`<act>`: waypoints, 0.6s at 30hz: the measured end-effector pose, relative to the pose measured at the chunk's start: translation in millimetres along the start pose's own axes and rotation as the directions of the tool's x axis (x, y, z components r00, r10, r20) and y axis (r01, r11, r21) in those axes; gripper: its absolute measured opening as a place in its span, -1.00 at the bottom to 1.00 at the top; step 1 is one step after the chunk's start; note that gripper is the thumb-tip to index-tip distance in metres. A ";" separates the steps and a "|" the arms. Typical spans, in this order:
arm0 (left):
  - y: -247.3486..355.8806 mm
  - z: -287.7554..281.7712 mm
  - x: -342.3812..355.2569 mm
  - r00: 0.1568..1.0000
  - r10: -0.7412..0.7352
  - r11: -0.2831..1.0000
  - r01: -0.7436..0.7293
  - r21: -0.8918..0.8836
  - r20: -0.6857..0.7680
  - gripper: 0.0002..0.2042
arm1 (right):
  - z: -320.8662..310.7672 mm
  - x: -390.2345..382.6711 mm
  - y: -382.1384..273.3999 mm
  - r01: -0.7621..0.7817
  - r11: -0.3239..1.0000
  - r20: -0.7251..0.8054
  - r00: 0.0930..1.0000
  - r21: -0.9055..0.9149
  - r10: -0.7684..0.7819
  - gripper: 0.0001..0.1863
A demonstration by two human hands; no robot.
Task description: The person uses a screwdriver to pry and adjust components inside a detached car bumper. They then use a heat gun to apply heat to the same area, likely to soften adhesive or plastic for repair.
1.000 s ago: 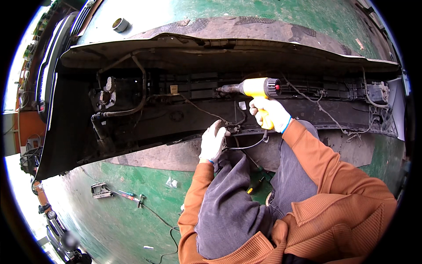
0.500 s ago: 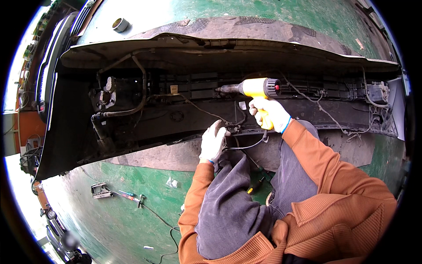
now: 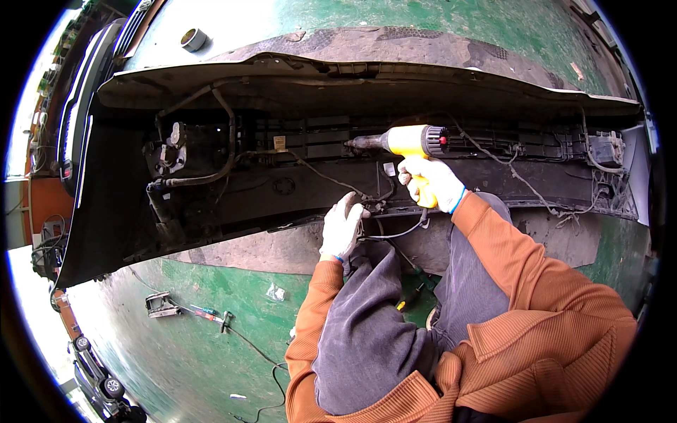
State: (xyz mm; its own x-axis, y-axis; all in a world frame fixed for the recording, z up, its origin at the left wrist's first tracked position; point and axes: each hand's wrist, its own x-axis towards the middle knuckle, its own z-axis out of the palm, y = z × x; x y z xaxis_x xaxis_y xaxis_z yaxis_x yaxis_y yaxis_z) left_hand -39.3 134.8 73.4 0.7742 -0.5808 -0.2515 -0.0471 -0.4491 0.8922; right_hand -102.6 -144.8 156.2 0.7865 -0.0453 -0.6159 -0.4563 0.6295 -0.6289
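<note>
A long dark car bumper [image 3: 317, 187] lies across the view with its inner side facing me. My right hand [image 3: 436, 182], in a white glove, grips the yellow handle of a hot air gun [image 3: 409, 141]. The gun's metal nozzle points left over the slatted middle of the bumper, apart from my left hand. Also gloved, my left hand [image 3: 343, 227] rests at the bumper's near edge with its fingers partly stretched out; the fingertips lie next to a wiring harness [image 3: 377, 204]. A grey cord [image 3: 405, 234] hangs from the base of the handle.
A flattened brown sheet [image 3: 233, 250] lies under the bumper on the green floor. A roll of tape [image 3: 192, 39] stands beyond. At left are a metal bracket [image 3: 162, 304], a hammer-like tool [image 3: 224, 321] and a small clear bag [image 3: 276, 292]. A black cable [image 3: 277, 381] trails nearby.
Both hands and the hot air gun stay almost in the same place. At the lower left rim, a dark car shows more clearly than before.
</note>
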 end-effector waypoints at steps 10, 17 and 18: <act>-2.0 0.8 0.7 1.000 0.002 1.000 -0.002 0.004 -0.003 -0.50 | -9.1 7.5 -1.0 -0.007 0.992 0.007 1.000 0.122 0.006 -0.71; -7.6 0.3 -1.0 1.000 0.018 1.000 -0.018 0.024 -0.009 -0.49 | -54.2 52.2 -28.5 -0.254 0.918 0.200 0.959 0.304 0.200 -0.53; -8.0 0.8 -1.2 1.000 0.023 0.999 -0.023 0.032 -0.011 -0.49 | -55.0 57.4 -30.3 -0.248 0.927 0.185 0.962 0.281 0.201 -0.54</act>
State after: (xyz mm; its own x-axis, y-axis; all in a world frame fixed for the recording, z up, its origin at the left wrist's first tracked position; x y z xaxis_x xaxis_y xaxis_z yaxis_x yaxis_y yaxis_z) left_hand -40.3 138.5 66.3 0.7800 -0.5835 -0.2263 -0.0848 -0.4569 0.8855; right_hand -66.5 -209.1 113.9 0.7418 0.2270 -0.6311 -0.5010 0.8131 -0.2965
